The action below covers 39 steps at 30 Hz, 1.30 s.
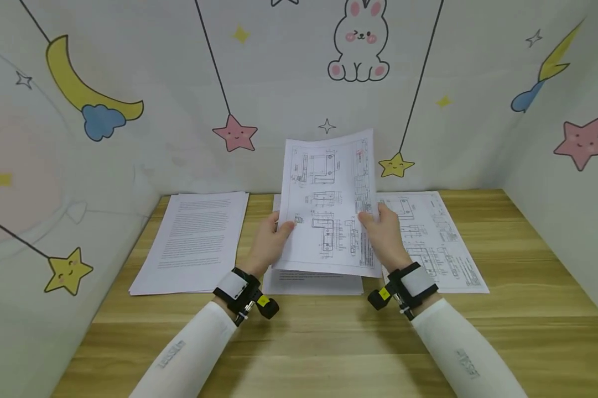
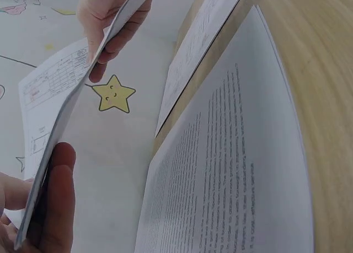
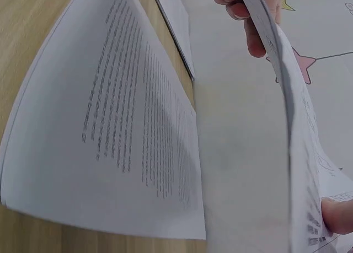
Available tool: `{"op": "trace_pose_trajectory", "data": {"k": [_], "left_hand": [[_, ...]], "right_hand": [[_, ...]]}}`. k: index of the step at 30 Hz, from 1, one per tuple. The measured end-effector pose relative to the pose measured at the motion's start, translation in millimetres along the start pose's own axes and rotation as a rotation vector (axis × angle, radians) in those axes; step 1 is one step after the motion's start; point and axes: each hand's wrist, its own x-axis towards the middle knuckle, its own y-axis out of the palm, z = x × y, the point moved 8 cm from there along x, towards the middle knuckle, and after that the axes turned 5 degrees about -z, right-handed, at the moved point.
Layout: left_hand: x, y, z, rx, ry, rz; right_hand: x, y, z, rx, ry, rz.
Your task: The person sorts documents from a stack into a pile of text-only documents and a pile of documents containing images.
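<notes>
Between my two hands, a thin stack of technical drawing sheets (image 1: 323, 193) is held raised and tilted toward me. My left hand (image 1: 269, 240) pinches its left edge, thumb on the printed face and fingers behind. On the opposite edge, my right hand (image 1: 385, 237) grips it the same way. Below lies a pile of text pages (image 1: 313, 284), partly hidden by the held sheets; both wrist views show its printed lines, as on the text page (image 2: 220, 170) at the left wrist. Seen edge-on, the held drawing sheets (image 3: 295, 120) bend slightly in the right wrist view.
Another pile of text pages (image 1: 194, 243) lies on the left of the wooden table (image 1: 308, 342). To the right lies a drawing sheet (image 1: 448, 249), partly behind my right hand. A white cloth wall with cartoon prints (image 1: 360, 38) stands behind and at both sides.
</notes>
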Motion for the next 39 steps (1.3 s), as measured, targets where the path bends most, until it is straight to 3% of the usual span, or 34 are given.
{"op": "trace_pose_trajectory", "data": {"k": [6, 10, 19, 31, 39], "left_hand": [[-0.3, 30.3, -15.1, 0.013, 0.063, 0.125], [-0.1, 47.9, -25.0, 0.029, 0.092, 0.171], [3.2, 81.9, -28.6, 0.065, 0.084, 0.202], [-4.9, 129.6, -34.8, 0.163, 0.133, 0.255], [-8.0, 154.9, -32.2, 0.179, 0.110, 0.270]], "right_hand": [[2.5, -31.0, -5.8, -0.060, -0.006, -0.027], [4.8, -51.5, -11.2, -0.099, 0.001, -0.050], [9.6, -88.5, -20.4, -0.190, -0.012, -0.063], [13.1, -123.1, -56.2, -0.234, 0.050, -0.059], [19.6, -144.4, -72.9, -0.303, 0.109, -0.061]]}}
